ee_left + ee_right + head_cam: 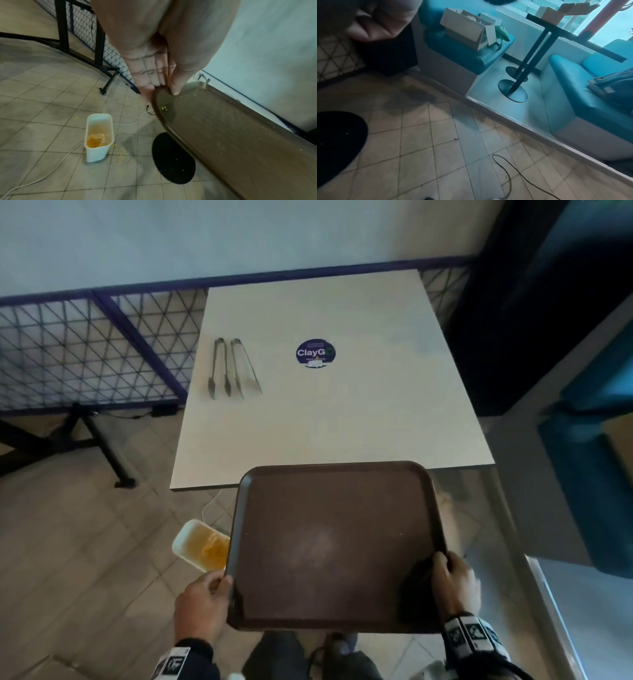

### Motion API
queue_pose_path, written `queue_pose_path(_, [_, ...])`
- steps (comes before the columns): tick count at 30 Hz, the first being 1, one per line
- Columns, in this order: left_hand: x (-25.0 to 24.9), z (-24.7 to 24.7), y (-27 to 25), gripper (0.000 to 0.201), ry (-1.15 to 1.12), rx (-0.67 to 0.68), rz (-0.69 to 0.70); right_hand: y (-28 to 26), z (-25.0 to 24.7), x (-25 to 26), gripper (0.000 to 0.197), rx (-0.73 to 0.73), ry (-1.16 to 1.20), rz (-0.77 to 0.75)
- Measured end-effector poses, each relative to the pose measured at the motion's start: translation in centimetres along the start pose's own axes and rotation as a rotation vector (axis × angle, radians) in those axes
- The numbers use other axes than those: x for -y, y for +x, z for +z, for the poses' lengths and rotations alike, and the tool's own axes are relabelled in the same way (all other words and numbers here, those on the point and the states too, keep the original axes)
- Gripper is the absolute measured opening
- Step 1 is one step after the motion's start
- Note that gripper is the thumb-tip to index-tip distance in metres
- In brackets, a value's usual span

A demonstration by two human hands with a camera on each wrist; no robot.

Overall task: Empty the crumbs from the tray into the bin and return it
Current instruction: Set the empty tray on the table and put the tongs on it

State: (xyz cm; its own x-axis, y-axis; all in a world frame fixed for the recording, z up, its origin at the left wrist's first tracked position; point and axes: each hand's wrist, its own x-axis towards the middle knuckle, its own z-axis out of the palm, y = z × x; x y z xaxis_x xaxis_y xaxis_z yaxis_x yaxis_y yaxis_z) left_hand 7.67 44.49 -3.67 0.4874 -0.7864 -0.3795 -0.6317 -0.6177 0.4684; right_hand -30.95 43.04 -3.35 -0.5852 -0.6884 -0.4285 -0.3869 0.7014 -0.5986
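While both hands grip tray point(337, 546), long axis points toward table point(342, 412)

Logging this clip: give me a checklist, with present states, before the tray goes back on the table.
1. Both hands hold the tray: ok, left hand and right hand grip its near corners.
2. Tray emptied: not ok, a few crumbs remain.
3. Crumbs landed in the bin: not ok, some lie on the floor beside it.
4. Landing spot on table free: ok; tongs lie far left.
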Motion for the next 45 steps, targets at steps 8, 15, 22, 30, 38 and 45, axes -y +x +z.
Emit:
queue_pose_path(8, [-7.9, -1.8, 4.0, 0.011, -0.150, 0.001, 0.045, 6.5, -1.1, 6.0, 0.022, -0.101, -0.028, -0.059])
queue_pose_path(15, [-16.3, -2.4, 11.7, 0.042, -0.210, 0.010, 0.110, 14.3, 0.3, 14.2, 0.025, -0.207, -0.012, -0.167])
queue_pose_path(22, [-24.0, -3.3, 20.8, 0.035, -0.115, 0.032, 0.137, 22.7, 2.0, 22.0, 0.028, -0.192, 0.091, -0.242])
queue_pose_path(30, [-30.2, -1.7, 29.3, 0.009, 0.015, 0.029, 0.092, 32.7, 3.4, 27.8, 0.027, -0.032, -0.039, -0.325])
queue_pose_path(38, [-34.0, 1.6, 36.4, 0.018, 0.143, -0.040, 0.011, 41.8, 4.7, 32.9, 0.021, 0.193, -0.282, -0.342])
queue_pose_path(45, [-37.6, 3.8, 40.0, 0.008, 0.335, -0.022, -0.030, 46.8, 5.8, 36.1, 0.025, 0.273, -0.438, -0.302])
